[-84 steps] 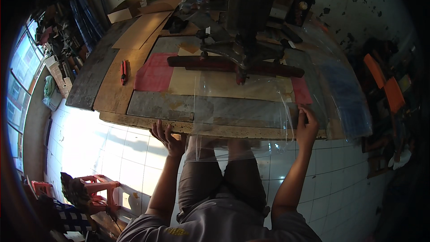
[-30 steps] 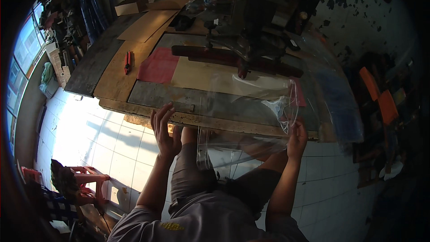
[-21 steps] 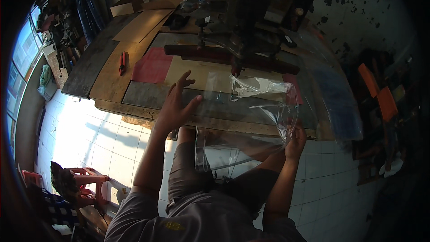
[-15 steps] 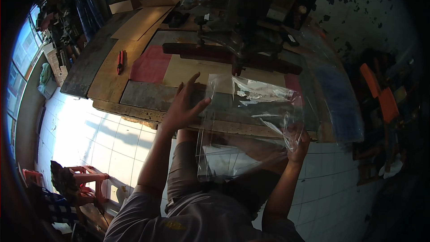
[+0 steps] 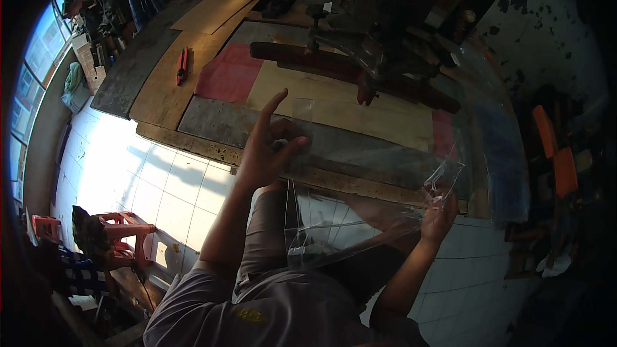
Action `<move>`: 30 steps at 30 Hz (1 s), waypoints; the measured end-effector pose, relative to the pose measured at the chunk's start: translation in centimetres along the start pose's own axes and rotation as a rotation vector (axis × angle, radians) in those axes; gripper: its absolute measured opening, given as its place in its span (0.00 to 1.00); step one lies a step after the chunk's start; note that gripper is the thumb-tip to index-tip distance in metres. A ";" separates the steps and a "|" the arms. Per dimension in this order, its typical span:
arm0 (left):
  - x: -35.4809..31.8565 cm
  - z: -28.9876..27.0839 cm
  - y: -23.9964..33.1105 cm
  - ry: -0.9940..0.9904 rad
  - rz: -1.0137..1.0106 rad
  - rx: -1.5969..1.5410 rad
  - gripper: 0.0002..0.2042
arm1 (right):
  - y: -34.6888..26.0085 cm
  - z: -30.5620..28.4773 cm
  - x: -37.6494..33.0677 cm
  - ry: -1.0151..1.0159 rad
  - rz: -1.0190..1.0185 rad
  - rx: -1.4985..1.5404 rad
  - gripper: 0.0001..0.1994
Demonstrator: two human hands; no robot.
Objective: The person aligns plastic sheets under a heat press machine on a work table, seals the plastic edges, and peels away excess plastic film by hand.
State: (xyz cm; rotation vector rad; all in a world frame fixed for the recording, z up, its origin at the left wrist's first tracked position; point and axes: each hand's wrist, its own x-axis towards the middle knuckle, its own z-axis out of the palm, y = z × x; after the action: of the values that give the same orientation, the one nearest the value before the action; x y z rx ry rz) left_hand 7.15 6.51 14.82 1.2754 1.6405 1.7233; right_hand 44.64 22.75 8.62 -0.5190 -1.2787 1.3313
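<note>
A clear plastic sheet (image 5: pixel 360 202), perhaps a bag, spans the space between my hands, above my lap and the table's front edge. At its left edge my left hand (image 5: pixel 273 144) pinches it between thumb and curled fingers, the index finger pointing up. My right hand (image 5: pixel 440 215) grips the bunched, creased right side. Beyond the sheet, a cream panel (image 5: pixel 302 93) lies flat on the table's grey plate (image 5: pixel 215 122). Pink pieces show at its two ends, a large pink piece (image 5: pixel 228 74) on the left and a narrow strip (image 5: pixel 443 133) on the right.
A dark machine with a long reddish bar (image 5: pixel 308 63) stands over the panel. A red cutter (image 5: pixel 183 66) lies on the wooden board at left, near cardboard (image 5: pixel 218 9). Blue-tinted plastic sheets (image 5: pixel 504 173) hang over the table's right edge. A red stool (image 5: pixel 128 238) stands lower left.
My left hand has gone from spread fingers to a pinch at the sheet's left edge. The sheet's upper part has dropped and flattened. The whole view has shifted slightly.
</note>
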 end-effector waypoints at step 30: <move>0.5 0.5 -0.1 0.197 0.093 0.123 0.34 | -0.8 1.6 0.1 -0.024 0.027 -0.451 0.14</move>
State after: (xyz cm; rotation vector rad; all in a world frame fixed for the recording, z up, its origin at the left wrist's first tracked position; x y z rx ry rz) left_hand 7.30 7.24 14.82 1.2908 1.8500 1.8807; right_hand 43.54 22.07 9.88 -0.8347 -1.6057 1.0713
